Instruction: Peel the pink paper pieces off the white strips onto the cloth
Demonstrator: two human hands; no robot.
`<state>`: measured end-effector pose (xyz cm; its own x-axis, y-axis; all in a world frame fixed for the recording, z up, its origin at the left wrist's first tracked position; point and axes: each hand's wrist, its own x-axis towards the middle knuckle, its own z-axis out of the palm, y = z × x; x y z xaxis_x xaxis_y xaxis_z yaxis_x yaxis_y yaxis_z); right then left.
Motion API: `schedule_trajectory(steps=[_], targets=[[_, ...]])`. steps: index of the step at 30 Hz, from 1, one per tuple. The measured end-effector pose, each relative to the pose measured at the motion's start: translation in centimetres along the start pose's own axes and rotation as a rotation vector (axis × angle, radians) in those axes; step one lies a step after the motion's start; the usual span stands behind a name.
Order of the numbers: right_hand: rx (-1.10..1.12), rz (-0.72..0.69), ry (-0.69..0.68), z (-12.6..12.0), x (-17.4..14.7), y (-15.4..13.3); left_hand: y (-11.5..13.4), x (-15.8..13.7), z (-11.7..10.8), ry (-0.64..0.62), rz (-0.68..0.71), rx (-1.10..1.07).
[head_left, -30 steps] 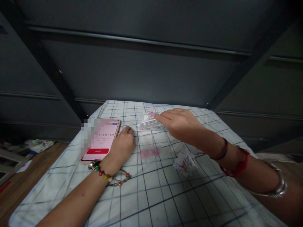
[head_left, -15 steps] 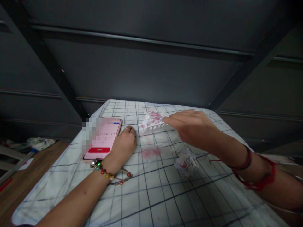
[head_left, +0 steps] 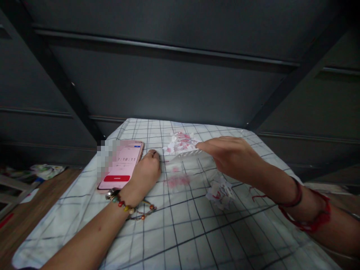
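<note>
A clear plastic bag (head_left: 194,165) with a white-striped edge lies between my hands, pink-red bits showing through its lower part. My right hand (head_left: 233,152) comes in from the right, fingers pressed together at the bag's striped edge. Its fingertips also meet a heap of torn paper scraps (head_left: 182,141), white with red marks, just beyond that edge. My left hand (head_left: 147,165) rests curled on the cloth at the bag's left side, beside the phone; what its fingers hold is hidden. Nearer to me, a smaller clump of paper scraps (head_left: 221,193) sits below my right wrist.
A pink phone (head_left: 120,168) showing a timer lies left on the checked tablecloth (head_left: 157,240). Dark panels (head_left: 168,86) rise right behind the table's far edge. A crumpled cloth or bag (head_left: 47,171) lies lower down at the left, near the wooden floor.
My right hand has shifted slightly right and down, and the bag's striped edge beside it has lowered. My left hand keeps its place and curl. The view has moved slightly.
</note>
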<state>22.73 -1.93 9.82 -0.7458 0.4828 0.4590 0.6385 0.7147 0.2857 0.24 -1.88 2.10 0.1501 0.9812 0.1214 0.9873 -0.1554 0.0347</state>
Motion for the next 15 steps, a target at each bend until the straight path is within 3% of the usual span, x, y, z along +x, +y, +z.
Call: schedule_trajectory(steps=[7,15], targets=[[0.012,-0.026,0.023,1.4,0.4,-0.4,0.0,0.1,0.0,-0.033,0.005,0.001],[0.026,-0.026,0.054,-0.6,-1.1,0.3,0.1,-0.1,-0.5,-0.052,-0.005,-0.033]])
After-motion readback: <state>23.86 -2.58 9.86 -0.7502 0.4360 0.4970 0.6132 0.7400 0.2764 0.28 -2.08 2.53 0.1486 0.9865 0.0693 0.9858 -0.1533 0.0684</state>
